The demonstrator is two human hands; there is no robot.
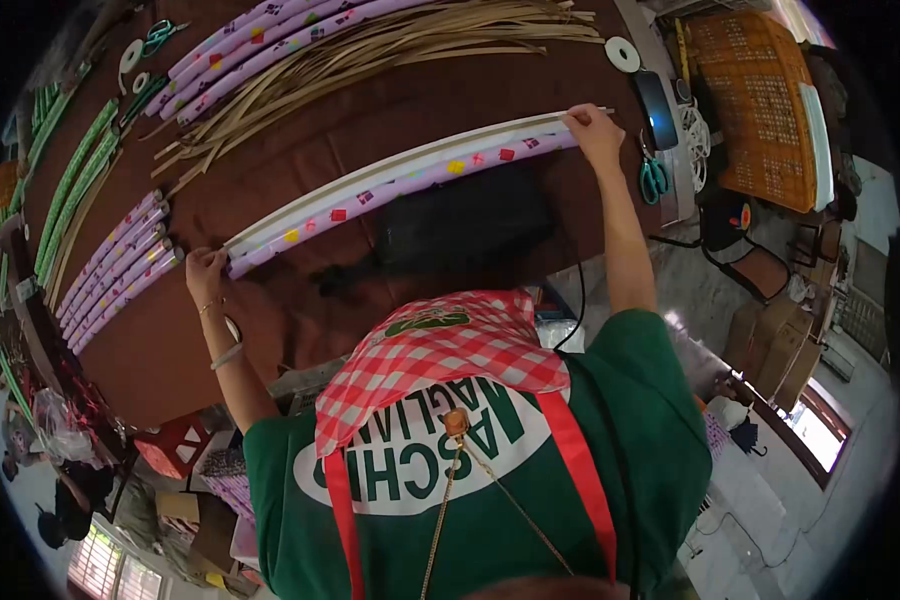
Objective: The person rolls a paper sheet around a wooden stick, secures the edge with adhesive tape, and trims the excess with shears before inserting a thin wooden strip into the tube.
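A long sheet of lilac patterned paper [400,187], partly rolled with its white side showing along the far edge, stretches across the brown table. Along that white edge lies a thin tan strip [370,168]. At the paper's left end, my left hand [206,273] has its fingers pinched on the paper and strip. My right hand [595,135] pinches the other end, at the upper right. Whether each hand grips paper, strip or both is too small to tell. A black cloth or bag [465,225] is on the near side of the paper.
Beyond the paper lie loose tan strips [370,75] and lilac rolls [270,50]. More lilac rolls [120,270] and green rolls [75,190] are at left. Scissors [653,178], a tape roll [622,55] and a phone [656,108] lie at right. The brown table [170,370] extends near left.
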